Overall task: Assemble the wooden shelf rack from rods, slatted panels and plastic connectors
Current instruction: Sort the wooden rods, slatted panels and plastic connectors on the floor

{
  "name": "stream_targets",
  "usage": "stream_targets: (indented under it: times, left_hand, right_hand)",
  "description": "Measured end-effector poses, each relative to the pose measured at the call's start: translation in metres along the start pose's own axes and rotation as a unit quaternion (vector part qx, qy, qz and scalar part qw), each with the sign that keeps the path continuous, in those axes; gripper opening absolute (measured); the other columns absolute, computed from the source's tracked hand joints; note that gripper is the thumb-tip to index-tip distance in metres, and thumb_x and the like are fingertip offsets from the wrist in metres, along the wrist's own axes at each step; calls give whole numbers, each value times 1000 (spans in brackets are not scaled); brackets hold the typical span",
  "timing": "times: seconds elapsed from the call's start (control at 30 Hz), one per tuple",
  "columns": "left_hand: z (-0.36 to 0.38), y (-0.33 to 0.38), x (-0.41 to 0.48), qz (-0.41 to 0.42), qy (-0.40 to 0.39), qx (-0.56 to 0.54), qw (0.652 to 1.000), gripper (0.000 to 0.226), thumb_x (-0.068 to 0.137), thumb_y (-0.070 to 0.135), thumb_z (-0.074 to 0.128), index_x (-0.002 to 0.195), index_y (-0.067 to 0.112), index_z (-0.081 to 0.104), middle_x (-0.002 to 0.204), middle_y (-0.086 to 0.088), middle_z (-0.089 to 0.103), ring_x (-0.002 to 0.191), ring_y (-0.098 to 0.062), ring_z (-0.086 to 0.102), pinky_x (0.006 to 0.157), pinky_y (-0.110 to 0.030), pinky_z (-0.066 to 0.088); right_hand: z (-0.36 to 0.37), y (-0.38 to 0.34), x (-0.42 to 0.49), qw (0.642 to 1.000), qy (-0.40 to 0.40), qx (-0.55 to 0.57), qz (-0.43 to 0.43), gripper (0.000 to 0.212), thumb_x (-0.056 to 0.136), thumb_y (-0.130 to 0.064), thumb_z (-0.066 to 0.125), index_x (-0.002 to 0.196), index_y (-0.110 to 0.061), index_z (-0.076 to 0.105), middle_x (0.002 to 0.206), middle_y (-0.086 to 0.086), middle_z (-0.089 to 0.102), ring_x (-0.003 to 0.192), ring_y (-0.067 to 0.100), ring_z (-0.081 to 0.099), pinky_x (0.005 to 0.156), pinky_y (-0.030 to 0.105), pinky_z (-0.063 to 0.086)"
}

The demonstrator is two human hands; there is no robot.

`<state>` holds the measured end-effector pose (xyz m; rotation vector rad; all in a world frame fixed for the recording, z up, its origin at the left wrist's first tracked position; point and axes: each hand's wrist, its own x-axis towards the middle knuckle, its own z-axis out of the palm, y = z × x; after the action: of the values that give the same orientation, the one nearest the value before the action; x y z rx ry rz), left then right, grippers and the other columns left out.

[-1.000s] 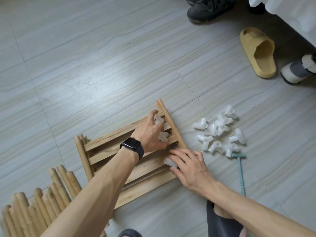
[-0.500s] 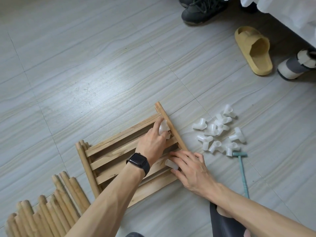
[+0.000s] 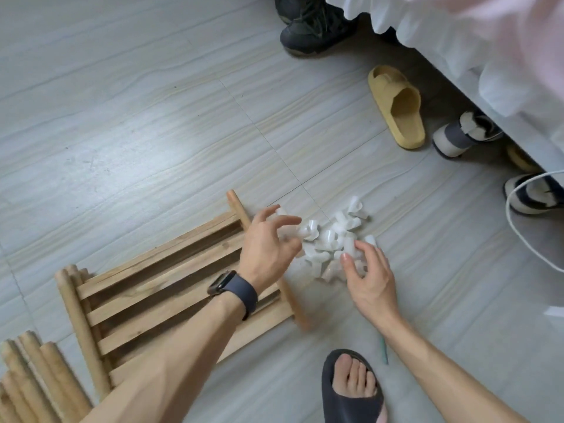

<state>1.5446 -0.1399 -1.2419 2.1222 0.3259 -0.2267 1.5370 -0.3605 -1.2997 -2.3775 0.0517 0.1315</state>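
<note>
The left hand hovered at the left edge of a heap of white plastic connectors, fingers spread and loosely bent. White pieces showed beside its fingertips, but blur hid whether any was pinched, so its grip could not be told. A dark smartwatch sat on that wrist. The right hand lay on the heap's near right side, thumb and bent fingers touching the connectors with pieces between them; whether they closed on one could not be told either.

The heap rested on the grey wood-grain tiled floor, just right of a flat light-wood slatted panel. The left forearm crossed over the panel. A round wooden rod ran along the panel's right end, passing under the left hand, and another lay along its left end. A bundle of loose wooden rods lay at the lower left, near the panel's left corner.

A thin teal tool handle showed just under the right forearm, beside a foot in a dark slide sandal. Farther off stood a yellow slide sandal, a dark sneaker, a grey-and-white slipper, a white cable and the white-skirted bed edge.
</note>
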Motion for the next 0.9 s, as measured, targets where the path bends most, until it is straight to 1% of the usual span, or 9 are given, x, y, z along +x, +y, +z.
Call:
stream_targets:
  times: [0.13, 0.23, 0.3, 0.4, 0.5, 0.6, 0.73, 0.83, 0.9]
  left_hand:
    - [80, 18, 5, -29, -71, -110, 991, 42, 89, 8, 58, 127, 24, 61, 151, -1, 36, 145, -10, 29, 111, -16, 24]
    - [115, 20, 12, -7, -104, -101, 989, 48, 89, 1, 52, 133, 19, 55, 152, -5, 33, 144, -13, 29, 99, -6, 19]
    - [125, 16, 20, -10, -105, -74, 992, 50, 90, 3, 52, 138, 17, 50, 152, -5, 34, 140, -18, 36, 101, -14, 29]
    - [132, 10, 30, -22, -91, -44, 995, 53, 92, 15, 59, 143, 18, 45, 152, -5, 35, 133, -23, 44, 105, -33, 40]
    - [133, 12, 37, -21, -120, -4, 993, 61, 90, 24, 64, 147, 23, 41, 157, -5, 29, 133, -26, 46, 104, -38, 43]
    - [125, 16, 41, -15, -155, 32, 987, 63, 91, 20, 62, 149, 27, 39, 161, -6, 22, 139, -25, 41, 107, -37, 41]
    - [104, 22, 39, 11, -197, 69, 978, 63, 91, 13, 56, 150, 27, 39, 157, -3, 33, 140, -21, 39, 109, -32, 38]
    - [71, 29, 32, 25, -179, 82, 980, 58, 93, 11, 53, 148, 26, 43, 154, -2, 39, 137, -20, 42, 108, -30, 37]
    - [37, 28, 20, 36, -152, 86, 984, 52, 96, 16, 52, 146, 25, 45, 151, -1, 42, 130, -21, 49, 106, -28, 38]
  right_hand:
    - [-19, 31, 27, 997, 9, -69, 31, 36, 96, -34, 61, 128, -18, 62, 135, 1, 55, 128, 23, 43, 104, 24, 30]
    - [-17, 47, 35, 994, -29, -96, 46, 37, 99, -37, 56, 134, -26, 60, 149, 2, 44, 138, 24, 31, 112, 31, 28]
    - [-13, 55, 38, 993, -54, -88, 54, 37, 102, -33, 50, 139, -30, 57, 155, 4, 37, 143, 22, 26, 117, 33, 24]
    - [-6, 63, 39, 993, -84, -73, 37, 41, 105, -27, 41, 146, -30, 48, 160, 3, 33, 149, 16, 22, 118, 26, 17]
    - [-4, 71, 44, 992, -91, -75, 38, 45, 107, -34, 32, 150, -30, 43, 160, -5, 35, 150, 10, 20, 115, 18, 12]
    - [-11, 69, 46, 994, -88, -61, 32, 44, 107, -36, 33, 149, -30, 44, 159, -5, 36, 149, 9, 22, 115, 19, 15]
    - [-22, 58, 39, 993, -86, -84, 1, 44, 105, -39, 37, 147, -28, 48, 158, -1, 37, 146, 15, 27, 112, 16, 15]
    - [-25, 44, 30, 993, -76, -94, -15, 61, 95, -56, 31, 144, -27, 52, 155, 2, 42, 144, 19, 33, 110, 8, 12]
    - [-26, 31, 22, 992, -72, -97, -41, 60, 94, -57, 36, 143, -27, 53, 152, -1, 45, 141, 19, 36, 112, 11, 15]
